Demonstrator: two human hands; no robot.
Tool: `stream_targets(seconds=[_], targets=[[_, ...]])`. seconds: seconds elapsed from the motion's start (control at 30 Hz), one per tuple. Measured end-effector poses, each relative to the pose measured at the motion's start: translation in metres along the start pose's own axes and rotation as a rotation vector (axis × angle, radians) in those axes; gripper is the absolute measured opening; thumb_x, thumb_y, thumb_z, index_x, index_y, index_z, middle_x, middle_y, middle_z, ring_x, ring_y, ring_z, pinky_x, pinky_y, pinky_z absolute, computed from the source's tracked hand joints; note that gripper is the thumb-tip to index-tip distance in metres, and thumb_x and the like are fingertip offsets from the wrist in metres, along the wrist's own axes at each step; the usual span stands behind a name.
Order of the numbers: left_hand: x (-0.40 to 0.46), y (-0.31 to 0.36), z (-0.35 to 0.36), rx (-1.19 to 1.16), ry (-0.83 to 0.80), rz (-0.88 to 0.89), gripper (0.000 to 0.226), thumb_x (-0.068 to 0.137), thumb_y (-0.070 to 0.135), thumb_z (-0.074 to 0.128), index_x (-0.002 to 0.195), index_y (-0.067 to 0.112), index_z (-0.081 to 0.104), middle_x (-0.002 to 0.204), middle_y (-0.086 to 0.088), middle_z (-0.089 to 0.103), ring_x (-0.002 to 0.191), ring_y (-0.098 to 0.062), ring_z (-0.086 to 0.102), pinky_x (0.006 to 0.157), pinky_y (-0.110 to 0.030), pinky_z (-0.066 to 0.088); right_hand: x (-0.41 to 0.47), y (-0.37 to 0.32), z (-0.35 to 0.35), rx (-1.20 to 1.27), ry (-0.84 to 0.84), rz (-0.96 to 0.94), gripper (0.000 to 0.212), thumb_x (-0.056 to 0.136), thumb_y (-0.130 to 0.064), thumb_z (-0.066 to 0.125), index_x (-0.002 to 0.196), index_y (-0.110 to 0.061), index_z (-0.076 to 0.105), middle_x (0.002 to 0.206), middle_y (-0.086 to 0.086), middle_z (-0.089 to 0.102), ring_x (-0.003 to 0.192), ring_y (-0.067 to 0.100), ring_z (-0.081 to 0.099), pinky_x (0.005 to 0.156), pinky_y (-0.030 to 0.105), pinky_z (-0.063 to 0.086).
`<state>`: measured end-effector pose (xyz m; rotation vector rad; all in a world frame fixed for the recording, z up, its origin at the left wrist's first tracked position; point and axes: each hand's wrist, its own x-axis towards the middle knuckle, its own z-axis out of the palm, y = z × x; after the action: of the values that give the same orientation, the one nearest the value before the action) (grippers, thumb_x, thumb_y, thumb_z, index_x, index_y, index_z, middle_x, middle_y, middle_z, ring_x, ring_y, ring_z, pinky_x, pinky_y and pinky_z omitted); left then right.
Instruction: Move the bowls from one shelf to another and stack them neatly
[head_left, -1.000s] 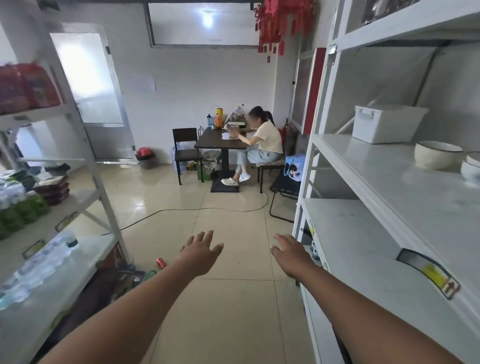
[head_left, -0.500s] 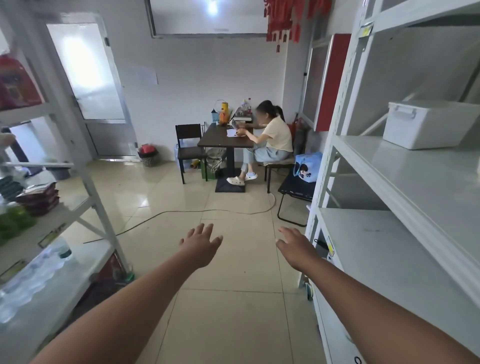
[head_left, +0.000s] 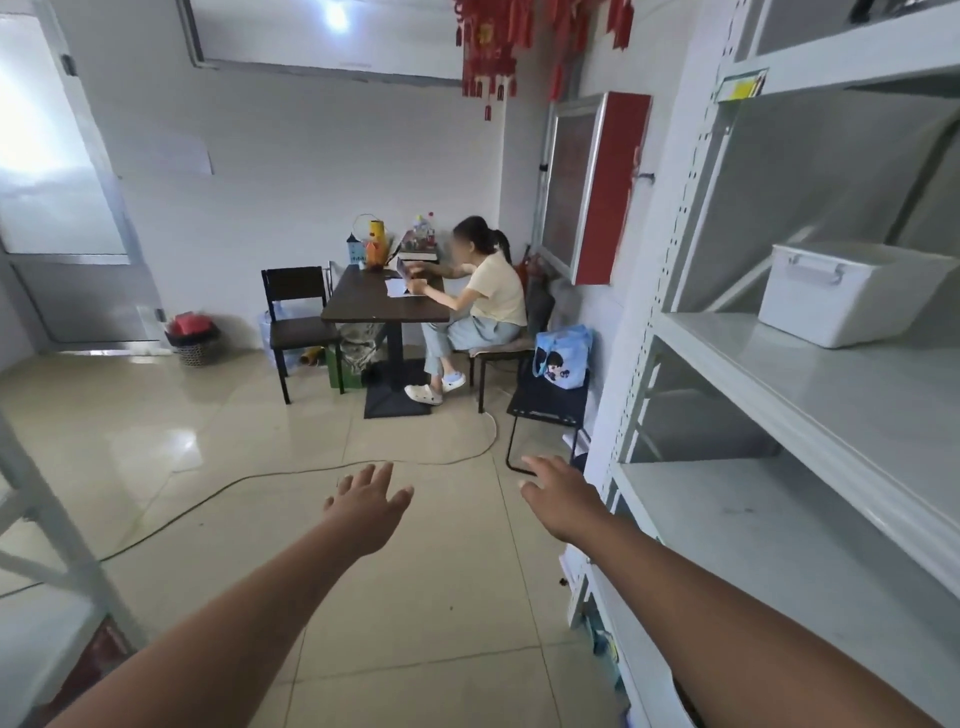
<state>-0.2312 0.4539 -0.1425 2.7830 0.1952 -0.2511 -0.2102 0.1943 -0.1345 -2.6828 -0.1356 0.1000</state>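
No bowl is in view at this moment. Both my arms stretch forward over the tiled floor. My left hand is held out flat with fingers spread, holding nothing. My right hand is also open and empty, close to the front post of the white shelf unit on my right. That unit's middle and lower boards show bare grey surfaces.
A white lidded plastic box sits on the right unit's middle shelf. Another white rack stands at the left edge. A cable runs across the floor. A person sits at a dark table with chairs at the back.
The view has swung left and forward along the aisle. The bowls on the right shelf and the goods on the left rack have left the frame. Both hands stay open and outstretched.
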Motion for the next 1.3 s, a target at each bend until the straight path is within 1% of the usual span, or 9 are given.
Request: stream_targets(seconds=[0.13,0.27,0.43,0.6,0.7,0.73,0.83,1.07,1.3], targets=[[0.055,0.006,-0.001,0.001,0.01,0.035,0.064,0.097,0.056,0.025,0.153,0.028,0.01,0.161,0.0,0.012,0.147,-0.028,0.012,0.116,-0.048,0.019,0.036,-0.005,-0.01,-0.055,0.016,-0.006,0.05,0.099,-0.035,0.036,0.147,-0.022,0.036,0.154,0.001,0.033,0.14,0.024,0.031,0.111,0.038,0.029],[0.118,0.04,0.003,0.151,0.007,0.202,0.057,0.099,0.049,0.026,0.152,0.032,0.012,0.16,-0.004,0.011,0.146,-0.029,0.014,0.115,-0.047,0.024,0.078,0.01,-0.036,-0.089,0.099,0.001,0.049,0.099,-0.036,0.037,0.146,-0.022,0.038,0.154,0.003,0.034,0.14,0.025,0.031,0.113,0.04,0.026],[0.176,0.122,-0.006,0.19,0.043,0.361,0.059,0.099,0.046,0.028,0.152,0.025,0.016,0.16,-0.005,0.013,0.146,-0.029,0.016,0.116,-0.045,0.025,0.122,0.048,-0.099,-0.143,0.227,0.025,0.05,0.098,-0.037,0.037,0.143,-0.018,0.042,0.149,0.007,0.039,0.138,0.026,0.033,0.114,0.041,0.027],[0.203,0.231,-0.028,0.436,0.121,0.651,0.052,0.101,0.028,0.035,0.151,0.025,0.023,0.159,-0.016,0.008,0.146,-0.034,0.014,0.114,-0.046,0.025,0.131,0.112,-0.172,-0.189,0.447,0.149,0.046,0.095,-0.035,0.042,0.136,-0.017,0.05,0.139,0.008,0.051,0.128,0.03,0.045,0.106,0.04,0.036],[0.21,0.299,-0.026,0.314,0.089,0.83,0.056,0.087,0.019,0.064,0.14,0.012,0.045,0.147,-0.029,0.036,0.13,-0.048,0.04,0.099,-0.058,0.043,0.111,0.157,-0.207,-0.196,0.535,0.268,0.047,0.097,-0.036,0.041,0.139,-0.019,0.047,0.141,0.008,0.049,0.128,0.028,0.045,0.107,0.039,0.035],[0.207,0.323,-0.021,0.128,0.101,0.89,0.056,0.085,0.018,0.068,0.137,0.009,0.046,0.142,-0.028,0.042,0.126,-0.048,0.045,0.097,-0.059,0.045,0.1,0.173,-0.217,-0.202,0.561,0.319,0.047,0.097,-0.037,0.041,0.141,-0.02,0.046,0.144,0.008,0.046,0.13,0.028,0.043,0.109,0.038,0.033],[0.175,0.397,-0.01,-0.295,-0.029,0.86,0.058,0.097,0.03,0.05,0.147,0.009,0.031,0.152,-0.017,0.033,0.14,-0.036,0.031,0.113,-0.047,0.028,0.06,0.219,-0.241,-0.199,0.645,0.486,0.047,0.097,-0.037,0.042,0.141,-0.021,0.046,0.149,0.009,0.042,0.135,0.028,0.039,0.113,0.037,0.029],[0.136,0.527,0.028,-0.353,-0.156,1.17,0.058,0.097,0.037,0.049,0.145,0.007,0.037,0.149,-0.016,0.039,0.138,-0.033,0.034,0.115,-0.042,0.025,-0.057,0.291,-0.27,-0.229,0.833,0.906,0.048,0.096,-0.036,0.046,0.142,-0.02,0.045,0.139,0.008,0.05,0.128,0.029,0.047,0.105,0.037,0.037],[0.103,0.607,0.058,-0.364,-0.381,1.313,0.069,0.093,0.045,0.053,0.15,0.018,0.025,0.148,-0.016,0.037,0.135,-0.035,0.036,0.109,-0.047,0.032,-0.142,0.318,-0.262,0.082,1.002,1.197,0.053,0.096,-0.033,0.042,0.147,-0.027,0.032,0.132,0.015,0.049,0.122,0.032,0.049,0.102,0.038,0.04]])
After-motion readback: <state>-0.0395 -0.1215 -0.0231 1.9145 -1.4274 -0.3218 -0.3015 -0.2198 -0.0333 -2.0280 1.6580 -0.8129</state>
